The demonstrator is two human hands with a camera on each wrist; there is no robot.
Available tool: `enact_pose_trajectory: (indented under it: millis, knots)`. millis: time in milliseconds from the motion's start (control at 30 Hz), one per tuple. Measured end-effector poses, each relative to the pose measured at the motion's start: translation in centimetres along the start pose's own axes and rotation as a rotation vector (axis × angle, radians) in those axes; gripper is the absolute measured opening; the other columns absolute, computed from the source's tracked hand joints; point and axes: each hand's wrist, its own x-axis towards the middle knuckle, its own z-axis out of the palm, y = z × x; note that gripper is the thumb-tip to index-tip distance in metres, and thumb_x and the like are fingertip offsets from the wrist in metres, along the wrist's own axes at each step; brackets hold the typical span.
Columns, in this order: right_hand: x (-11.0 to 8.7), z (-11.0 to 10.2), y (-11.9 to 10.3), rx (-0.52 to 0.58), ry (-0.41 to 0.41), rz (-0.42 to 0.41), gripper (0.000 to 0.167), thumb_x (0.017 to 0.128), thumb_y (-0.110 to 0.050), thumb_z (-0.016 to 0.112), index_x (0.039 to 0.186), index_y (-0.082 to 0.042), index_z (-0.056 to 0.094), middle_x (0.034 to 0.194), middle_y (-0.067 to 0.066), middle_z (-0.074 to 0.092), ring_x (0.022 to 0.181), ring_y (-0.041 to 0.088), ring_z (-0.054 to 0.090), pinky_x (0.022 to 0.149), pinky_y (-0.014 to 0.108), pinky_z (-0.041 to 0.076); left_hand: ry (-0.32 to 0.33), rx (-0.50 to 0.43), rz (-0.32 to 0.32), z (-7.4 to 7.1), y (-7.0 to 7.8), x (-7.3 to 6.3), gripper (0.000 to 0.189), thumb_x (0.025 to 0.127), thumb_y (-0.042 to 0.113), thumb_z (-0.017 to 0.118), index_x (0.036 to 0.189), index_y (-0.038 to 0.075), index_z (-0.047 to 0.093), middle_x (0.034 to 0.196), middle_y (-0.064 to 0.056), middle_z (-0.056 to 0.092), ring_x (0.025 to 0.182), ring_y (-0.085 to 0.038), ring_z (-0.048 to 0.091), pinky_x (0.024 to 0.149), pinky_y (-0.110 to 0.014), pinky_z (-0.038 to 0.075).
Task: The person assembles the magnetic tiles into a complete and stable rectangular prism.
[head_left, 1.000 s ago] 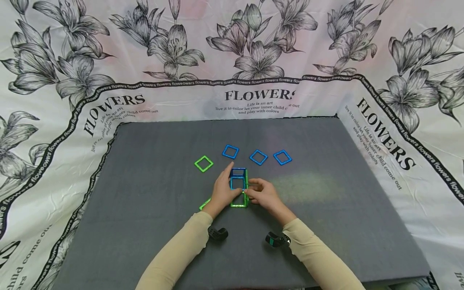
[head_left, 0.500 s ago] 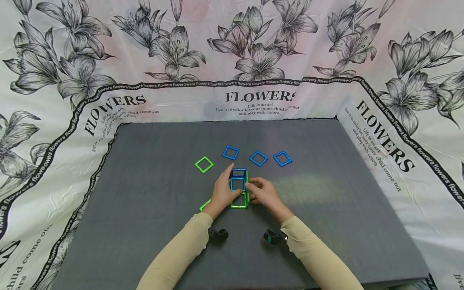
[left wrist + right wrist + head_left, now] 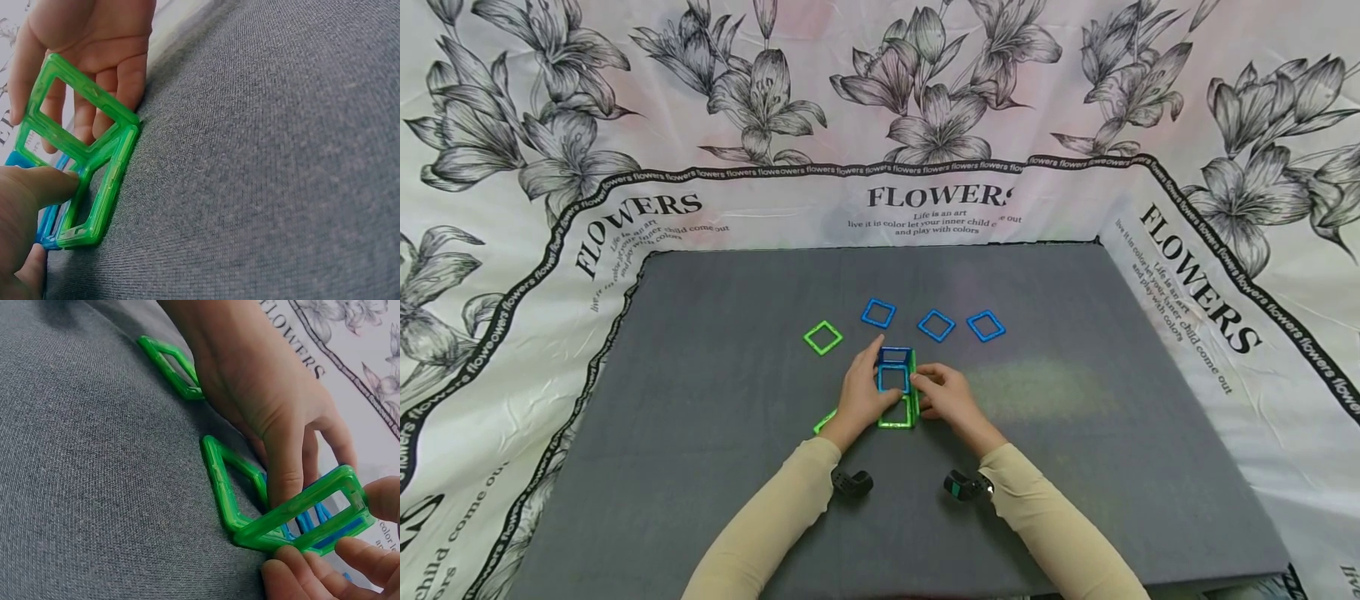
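Note:
Square frame-like magnetic tiles are joined in the middle of the grey table. In the head view a blue tile (image 3: pixel 892 366) lies beyond a flat green tile (image 3: pixel 896 426), with a raised blue tile (image 3: pixel 896 350) at the far end. My left hand (image 3: pixel 859 393) holds them from the left, its thumb pressing near the blue-green seam. On the right side an upright green tile (image 3: pixel 294 505) leans outward along the flat green one. My right hand (image 3: pixel 953 400) pinches green tile edges there, thumb near the top and fingers low on the outer side. Another green tile (image 3: pixel 824 423) lies partly behind my left wrist.
Beyond the hands lie a loose green tile (image 3: pixel 815 329) and three blue ones: a left blue tile (image 3: pixel 876 324), a middle blue tile (image 3: pixel 928 317) and a right blue tile (image 3: pixel 975 329). A flower-printed cloth (image 3: pixel 775 204) rises around the table's back and sides.
My right thumb and fingers have shifted slightly up and away along the right side, and the green edge there leans a little more outward. The left hand keeps its hold.

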Motion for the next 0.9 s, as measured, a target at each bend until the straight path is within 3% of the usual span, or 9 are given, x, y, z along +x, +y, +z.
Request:
enact_pose_trajectory:
  millis: [400,467,567,667,733,833,900]
  knots:
    - [0.1,-0.1,0.2,0.018,0.008,0.008,0.045,0.102,-0.033,0.060,0.138,-0.006,0.061,0.125,0.021,0.066,0.078,0.015,0.069,0.071,0.035,0.062,0.007,-0.006,0.002,0.0,0.1,-0.1,0.092,0.082,0.007,0.081,0.160,0.010,0.032,0.149,-0.024,0.047,0.133,-0.039,0.055,0.106,-0.046,0.052]
    - [0.1,-0.1,0.4,0.026,0.010,0.013,0.045,0.102,-0.033,0.060,0.137,-0.006,0.061,0.125,0.020,0.066,0.077,0.013,0.068,0.070,0.034,0.061,0.003,-0.044,-0.007,0.0,-0.1,0.1,0.091,0.084,0.008,0.079,0.161,0.010,0.029,0.150,-0.024,0.047,0.136,-0.039,0.053,0.108,-0.046,0.050]
    - [0.0,0.0,0.6,0.037,0.015,0.017,0.045,0.102,-0.035,0.061,0.136,-0.006,0.062,0.124,0.019,0.066,0.076,0.012,0.067,0.070,0.032,0.060,0.008,-0.175,-0.070,-0.3,-0.4,0.4,0.088,0.088,0.009,0.073,0.162,0.011,0.026,0.153,-0.024,0.046,0.139,-0.038,0.051,0.110,-0.047,0.049]
    - [-0.1,-0.1,0.8,0.045,0.023,0.011,0.046,0.102,-0.038,0.061,0.136,-0.007,0.062,0.125,0.018,0.066,0.076,0.012,0.067,0.070,0.031,0.060,0.079,-0.267,-0.131,-1.2,-0.6,1.1,0.078,0.092,0.011,0.069,0.160,0.011,0.031,0.150,-0.022,0.051,0.134,-0.036,0.057,0.106,-0.050,0.051]
    - [-0.2,-0.1,0.9,0.050,0.028,0.005,0.046,0.101,-0.039,0.061,0.135,-0.007,0.063,0.125,0.018,0.066,0.076,0.013,0.067,0.070,0.031,0.060,0.164,-0.256,-0.129,-2.1,-0.9,1.8,0.069,0.092,0.010,0.068,0.155,0.008,0.040,0.143,-0.022,0.058,0.125,-0.035,0.064,0.100,-0.051,0.054]
    - [-0.3,0.0,1.1,0.042,0.031,-0.009,0.046,0.101,-0.040,0.061,0.134,-0.008,0.064,0.126,0.017,0.066,0.078,0.013,0.067,0.072,0.032,0.060,0.292,-0.122,-0.080,-3.9,-1.5,3.1,0.053,0.092,0.007,0.066,0.143,0.003,0.055,0.130,-0.023,0.064,0.112,-0.038,0.065,0.097,-0.052,0.053]
    - [-0.3,0.0,1.3,0.034,0.033,-0.018,0.045,0.101,-0.039,0.061,0.134,-0.009,0.064,0.126,0.017,0.067,0.079,0.014,0.067,0.072,0.032,0.060,0.331,-0.001,-0.066,-5.2,-1.8,4.0,0.047,0.091,0.006,0.066,0.138,0.002,0.060,0.129,-0.023,0.064,0.114,-0.040,0.060,0.100,-0.054,0.048]
